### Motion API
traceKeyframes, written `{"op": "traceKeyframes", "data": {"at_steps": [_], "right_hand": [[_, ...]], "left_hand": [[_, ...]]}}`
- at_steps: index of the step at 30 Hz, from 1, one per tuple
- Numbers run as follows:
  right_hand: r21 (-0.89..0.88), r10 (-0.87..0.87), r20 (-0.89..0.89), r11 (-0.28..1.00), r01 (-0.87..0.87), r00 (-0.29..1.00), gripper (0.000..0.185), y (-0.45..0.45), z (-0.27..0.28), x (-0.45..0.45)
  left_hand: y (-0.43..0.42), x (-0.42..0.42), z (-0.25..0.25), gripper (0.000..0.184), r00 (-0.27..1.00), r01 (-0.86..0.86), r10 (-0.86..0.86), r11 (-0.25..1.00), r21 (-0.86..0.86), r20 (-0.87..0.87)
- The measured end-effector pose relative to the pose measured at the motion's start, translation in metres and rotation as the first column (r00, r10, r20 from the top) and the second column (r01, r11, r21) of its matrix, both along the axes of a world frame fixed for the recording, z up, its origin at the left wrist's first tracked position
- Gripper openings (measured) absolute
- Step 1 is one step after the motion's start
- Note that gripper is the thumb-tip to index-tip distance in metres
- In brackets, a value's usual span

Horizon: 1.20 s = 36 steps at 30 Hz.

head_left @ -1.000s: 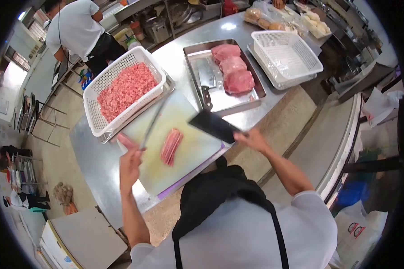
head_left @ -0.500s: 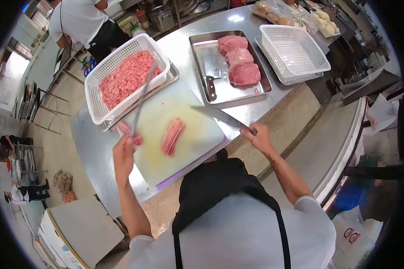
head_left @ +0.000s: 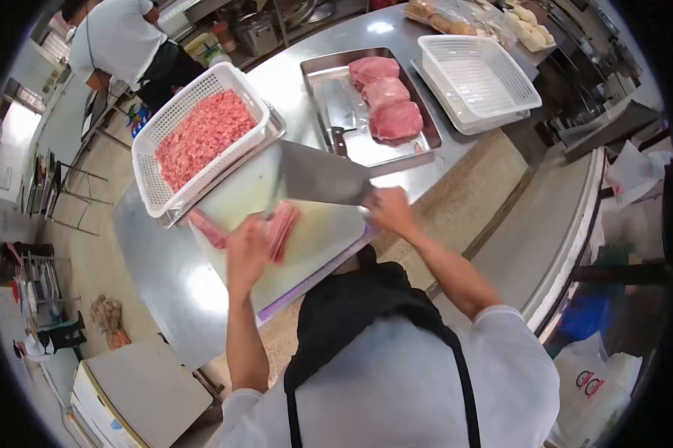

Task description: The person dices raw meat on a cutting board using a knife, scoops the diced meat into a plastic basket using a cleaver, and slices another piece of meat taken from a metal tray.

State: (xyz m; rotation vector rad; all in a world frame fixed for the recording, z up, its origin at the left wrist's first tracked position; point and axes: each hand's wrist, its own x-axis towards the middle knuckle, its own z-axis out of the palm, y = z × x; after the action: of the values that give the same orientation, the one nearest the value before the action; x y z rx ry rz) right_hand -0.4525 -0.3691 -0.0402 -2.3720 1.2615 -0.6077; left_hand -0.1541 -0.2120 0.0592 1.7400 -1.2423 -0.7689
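Observation:
My right hand (head_left: 390, 209) is closed round the handle of a broad cleaver (head_left: 325, 175), whose blade lies flat-on to the view and reaches left over the cutting board (head_left: 329, 228). In my left hand (head_left: 247, 252) is a sharpening steel (head_left: 274, 193), blurred, pointing away from me and meeting the far end of the blade; I cannot tell whether they touch. Just right of my left hand lies a stack of sliced meat strips (head_left: 283, 233) on the board. Another piece of meat (head_left: 208, 228) lies left of that hand, partly hidden by it.
A white basket of diced meat (head_left: 206, 138) stands behind the board. A metal tray (head_left: 400, 160) holds several large meat pieces (head_left: 395, 119) and a second cleaver (head_left: 339, 119). White baskets (head_left: 482, 78) are stacked at right. A co-worker (head_left: 120, 45) bends over at upper left.
My left hand has moved right with the sharpening steel, over the board beside the sliced meat. My right hand has moved left and turned the cleaver so its broad side shows.

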Motion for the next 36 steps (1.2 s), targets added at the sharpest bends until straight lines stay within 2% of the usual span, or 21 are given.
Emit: {"op": "traceKeyframes", "data": {"at_steps": [1,2,3,4,7,10,12,13,16,17,19,22,24,25,26,28,29,30,31,33,36], "right_hand": [[0.062,0.033,-0.026,0.998,-0.031,0.999,0.022,0.006,-0.03,-0.041],[0.097,-0.01,-0.238,0.995,0.034,0.971,0.028,0.012,-0.074,-0.085],[0.181,-0.039,-0.206,0.98,0.077,0.978,0.031,0.024,-0.063,-0.099],[0.279,-0.079,-0.182,0.952,0.129,0.98,0.034,0.036,-0.041,-0.108],[0.451,0.024,-0.06,0.892,0.006,0.998,0.041,0.041,0.02,-0.055],[0.79,0.002,-0.102,0.608,0.079,0.995,0.043,0.029,0.082,-0.001],[0.828,0.038,-0.064,0.56,0.032,0.997,0.041,0.03,0.072,0.021],[0.846,0.058,-0.049,0.533,0.011,0.997,0.041,0.031,0.064,0.026],[0.842,0.129,0.152,0.503,-0.196,0.98,0.037,0.031,0.039,0.04],[0.845,0.159,0.18,0.481,-0.236,0.971,0.035,0.028,0.043,0.042],[0.847,0.148,0.116,0.501,-0.175,0.982,0.036,0.03,0.057,0.042],[0.864,0.129,0.069,0.488,-0.124,0.989,0.041,0.034,0.051,0.03],[0.833,0.093,0.119,0.533,-0.151,0.988,0.047,0.038,0.04,0.017],[0.812,0.088,0.159,0.555,-0.181,0.983,0.051,0.036,0.031,0.015],[0.784,0.12,0.096,0.602,-0.149,0.988,0.056,0.031,0.025,0.014],[0.896,0.068,0.133,0.417,-0.15,0.989,0.052,0.024,0.024,0.019],[0.874,0.105,0.157,0.449,-0.187,0.982,0.051,0.024,0.015,0.018],[0.847,0.122,0.167,0.49,-0.206,0.978,0.05,0.024,0.012,0.02],[0.852,0.108,0.142,0.492,-0.177,0.984,0.049,0.024,0.018,0.025],[0.859,0.046,0.077,0.504,-0.09,0.996,0.049,0.028,0.033,0.028],[0.843,0.049,0.042,0.534,-0.062,0.998,0.049,0.03,0.029,0.022]], "left_hand": [[0.018,0.028,0.002,0.023,0.997,-0.069,0.066,0.989,-0.133,-0.028],[0.047,0.054,0.007,0.025,0.975,-0.223,0.218,0.964,-0.142,-0.048],[0.076,0.081,0.01,0.028,0.928,-0.372,0.364,0.916,-0.152,-0.076],[0.105,0.097,0.017,0.031,0.827,-0.561,0.56,0.827,-0.03,-0.052],[0.169,0.123,-0.037,0.033,0.592,-0.806,0.805,0.592,0.027,0.039],[0.23,0.137,-0.122,0.029,0.413,-0.859,0.75,0.509,-0.053,0.517],[0.252,0.144,-0.183,0.027,0.311,-0.838,0.714,0.517,-0.173,0.627],[0.255,0.137,-0.188,0.026,0.255,-0.822,0.692,0.523,-0.225,0.675],[0.237,0.113,-0.17,0.025,0.245,-0.915,0.668,0.398,-0.059,0.703],[0.24,0.117,-0.174,0.024,0.27,-0.913,0.651,0.407,-0.026,0.71],[0.246,0.13,-0.18,0.025,0.313,-0.906,0.62,0.422,0.031,0.719],[0.239,0.128,-0.171,0.028,0.259,-0.926,0.581,0.377,0.026,0.772],[0.233,0.124,-0.169,0.034,0.208,-0.821,0.518,0.553,-0.139,0.83],[0.227,0.129,-0.195,0.041,0.202,-0.753,0.466,0.637,-0.168,0.861],[0.2,0.119,-0.201,0.042,0.303,-0.721,0.448,0.685,-0.104,0.841],[0.114,0.074,-0.18,0.045,0.633,-0.585,0.396,0.807,0.076,0.665],[0.077,0.049,-0.168,0.047,0.734,-0.485,0.333,0.867,0.114,0.591],[0.05,0.019,-0.137,0.053,0.771,-0.4,0.4,0.91,-0.112,0.495],[0.024,0.009,-0.135,0.06,0.775,-0.29,0.347,0.938,-0.192,0.528],[-0.004,-0.016,-0.121,0.055,0.739,-0.3,0.353,0.935,-0.189,0.574],[-0.014,-0.023,-0.154,0.047,0.726,-0.261,0.346,0.938,-0.227,0.594]]}}
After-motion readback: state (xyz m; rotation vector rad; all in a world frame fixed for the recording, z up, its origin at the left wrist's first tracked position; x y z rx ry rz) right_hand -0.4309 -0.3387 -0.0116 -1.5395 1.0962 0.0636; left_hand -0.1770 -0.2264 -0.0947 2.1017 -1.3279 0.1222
